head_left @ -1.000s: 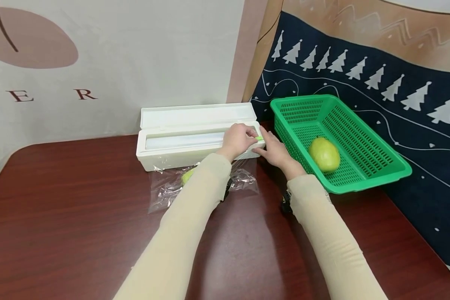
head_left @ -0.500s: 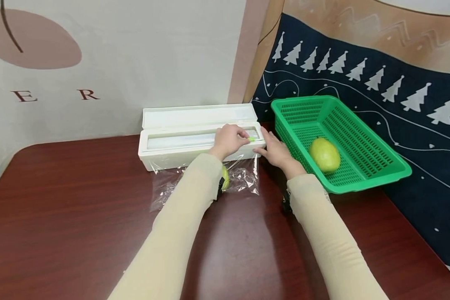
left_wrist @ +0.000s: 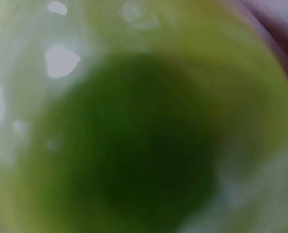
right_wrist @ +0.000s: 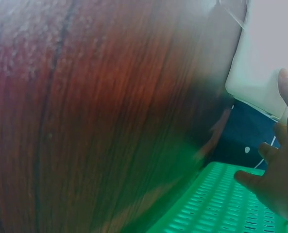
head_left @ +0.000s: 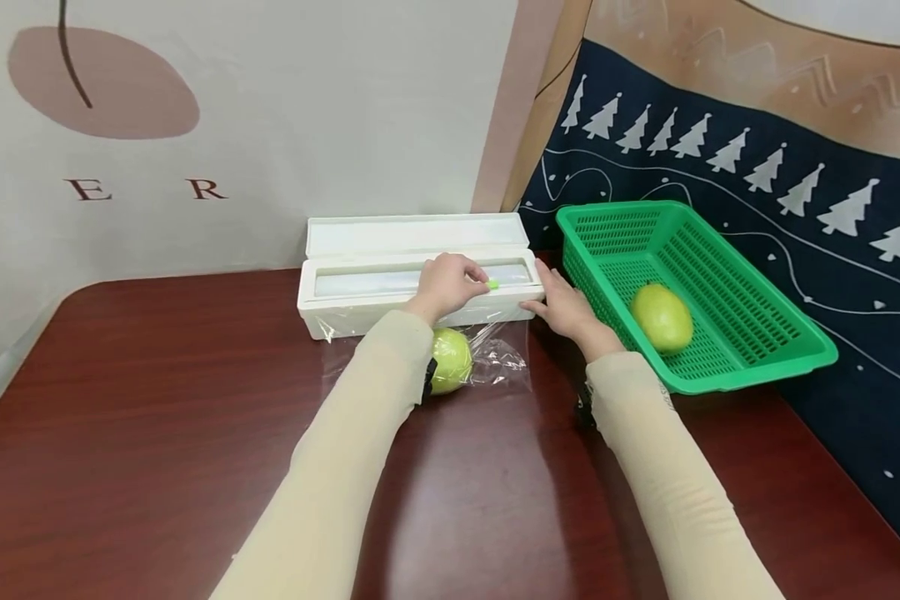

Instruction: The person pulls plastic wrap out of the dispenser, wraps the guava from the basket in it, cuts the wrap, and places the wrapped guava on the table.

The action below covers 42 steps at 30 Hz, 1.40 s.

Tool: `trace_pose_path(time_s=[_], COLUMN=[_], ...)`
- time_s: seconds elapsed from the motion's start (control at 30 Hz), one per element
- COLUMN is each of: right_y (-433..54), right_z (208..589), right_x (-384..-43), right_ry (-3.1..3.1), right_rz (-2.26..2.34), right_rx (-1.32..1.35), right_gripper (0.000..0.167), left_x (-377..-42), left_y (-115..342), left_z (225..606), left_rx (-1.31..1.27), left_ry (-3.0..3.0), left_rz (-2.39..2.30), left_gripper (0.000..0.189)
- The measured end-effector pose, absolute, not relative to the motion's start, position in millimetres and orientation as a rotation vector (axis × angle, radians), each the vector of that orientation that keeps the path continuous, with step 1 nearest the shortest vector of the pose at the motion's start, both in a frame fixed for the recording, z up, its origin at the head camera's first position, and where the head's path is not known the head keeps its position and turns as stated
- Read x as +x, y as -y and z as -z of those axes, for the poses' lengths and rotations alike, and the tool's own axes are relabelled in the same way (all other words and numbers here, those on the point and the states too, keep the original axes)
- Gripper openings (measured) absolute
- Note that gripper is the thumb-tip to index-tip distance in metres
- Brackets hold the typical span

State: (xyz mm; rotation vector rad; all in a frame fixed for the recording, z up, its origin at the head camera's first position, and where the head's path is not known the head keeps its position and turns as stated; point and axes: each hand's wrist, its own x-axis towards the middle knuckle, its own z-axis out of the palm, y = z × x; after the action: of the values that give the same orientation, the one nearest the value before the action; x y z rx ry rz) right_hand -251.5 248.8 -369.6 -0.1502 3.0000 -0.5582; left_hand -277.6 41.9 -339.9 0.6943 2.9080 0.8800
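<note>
A white cling film dispenser (head_left: 360, 317) stands near the wall with its lid raised. My left hand (head_left: 444, 285) pinches the small bright green slide cutter (head_left: 492, 284) on its front rail, right of the middle. My right hand (head_left: 566, 310) rests against the dispenser's right end, thumb on the front and fingers spread, as the right wrist view also shows. Clear cling film (head_left: 506, 357) hangs from the front onto the table. A yellow-green fruit (head_left: 451, 363) lies at the film under my left wrist; blurred and close, it fills the left wrist view.
To the right, a green plastic basket (head_left: 761, 379) holds another yellow-green fruit (head_left: 662, 318). The dark red-brown wooden table (head_left: 157, 433) has a pale wall (head_left: 330, 108) behind it and a navy cloth (head_left: 787, 242) with white trees on the right.
My left hand has slid leftward along the dispenser with the green slide cutter, and the fruit below shows more. My right hand stays at the end. The head view has shifted slightly.
</note>
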Motion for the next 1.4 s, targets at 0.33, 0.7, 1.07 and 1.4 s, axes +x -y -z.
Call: trace_pose_path(time_s=[0.33, 0.7, 1.07, 1.4], right_y=[-249.4, -249.1, -247.4, -248.3], right_z=[368.8, 369.6, 370.5, 367.5], right_x=[-250.0, -248.7, -248.8, -247.2], right_ry=[-3.001, -2.991, -2.996, -2.996], right_rz=[0.575, 0.577, 0.558, 0.555], right_rx=[-0.18, -0.183, -0.192, -0.185], right_gripper=[0.079, 0.079, 0.078, 0.079], left_x=[-273.0, -268.7, -262.7, -261.8], left_y=[-7.5, 16.3, 36.3, 71.3], left_z=[336.0, 340.0, 335.1, 336.5], left_rx=[0.647, 0.604, 0.59, 0.572], left_ry=[-2.876, -2.85, -2.85, -2.87], left_rz=[-0.914, -0.976, -0.967, -0.974], left_gripper=[0.022, 0.024, 0.023, 0.023])
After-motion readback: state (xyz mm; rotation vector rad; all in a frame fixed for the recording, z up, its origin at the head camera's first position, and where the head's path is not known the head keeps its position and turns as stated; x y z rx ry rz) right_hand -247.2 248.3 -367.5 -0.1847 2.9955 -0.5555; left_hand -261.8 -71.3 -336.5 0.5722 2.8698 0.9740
